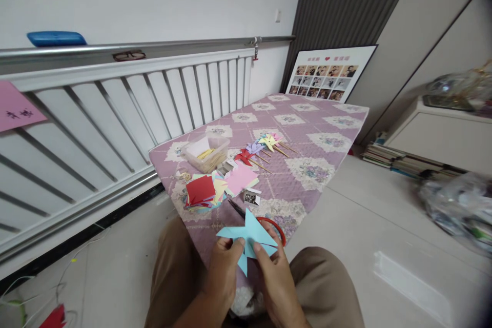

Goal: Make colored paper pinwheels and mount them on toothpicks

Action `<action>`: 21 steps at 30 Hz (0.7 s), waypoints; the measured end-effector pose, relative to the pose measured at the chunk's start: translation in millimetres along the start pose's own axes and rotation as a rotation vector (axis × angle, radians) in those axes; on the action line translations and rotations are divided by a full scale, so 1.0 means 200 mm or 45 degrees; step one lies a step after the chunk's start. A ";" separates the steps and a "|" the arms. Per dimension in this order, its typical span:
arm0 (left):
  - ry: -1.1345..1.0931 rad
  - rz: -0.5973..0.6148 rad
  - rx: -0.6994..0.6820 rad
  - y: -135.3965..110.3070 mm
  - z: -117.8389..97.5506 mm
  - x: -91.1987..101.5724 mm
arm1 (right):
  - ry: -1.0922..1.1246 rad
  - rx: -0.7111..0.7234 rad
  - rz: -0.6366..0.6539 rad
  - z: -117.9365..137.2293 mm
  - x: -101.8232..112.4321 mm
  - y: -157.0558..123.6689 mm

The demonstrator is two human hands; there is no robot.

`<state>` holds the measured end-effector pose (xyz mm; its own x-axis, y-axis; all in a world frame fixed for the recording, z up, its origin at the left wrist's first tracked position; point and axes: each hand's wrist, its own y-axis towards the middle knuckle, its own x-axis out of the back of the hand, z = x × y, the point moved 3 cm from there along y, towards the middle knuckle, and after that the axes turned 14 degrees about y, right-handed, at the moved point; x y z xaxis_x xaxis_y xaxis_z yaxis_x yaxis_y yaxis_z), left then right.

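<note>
A light blue paper pinwheel [250, 231], its blades cut and partly folded, is held up between both hands above the near end of the table. My left hand [226, 259] pinches it with the thumb pressed near its middle. From the other side my right hand [273, 261] grips its right part, thumb on top. Behind the paper lie scissors [277, 226] with red handles and dark blades, partly hidden. Just beyond is a small open box [252, 197] of tiny metal pieces. Stacks of coloured paper squares, red [200, 189] and pink [241, 178], lie farther left.
A clear plastic tub [207, 156] holds wooden sticks. Several finished pinwheels on sticks [265, 146] lie beside it. The table's patterned cloth [311, 169] stretches toward a framed photo board [330, 74]. A white radiator [154, 97] runs along the left; a cabinet [449, 133] stands right.
</note>
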<state>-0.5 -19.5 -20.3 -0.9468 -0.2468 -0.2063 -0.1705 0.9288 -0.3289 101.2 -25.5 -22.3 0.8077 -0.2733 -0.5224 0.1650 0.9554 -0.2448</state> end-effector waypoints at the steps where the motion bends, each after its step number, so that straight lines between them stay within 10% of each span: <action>1: 0.078 0.004 -0.008 0.01 0.00 0.02 | 0.026 -0.015 0.028 0.03 0.00 0.00; 10: 0.806 0.159 -0.134 0.05 -0.08 0.16 | -0.219 -0.037 0.215 0.30 -0.02 0.09; 21: 1.180 0.204 -0.320 -0.01 -0.21 0.15 | -0.481 -0.157 0.486 0.28 -0.11 0.06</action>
<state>-40.2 -16.6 12.5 -0.7846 0.1027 0.6114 0.0275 0.9910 -0.1312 118.5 -1.4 32.2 0.9480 0.1705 -0.2689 -0.2285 0.9524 -0.2016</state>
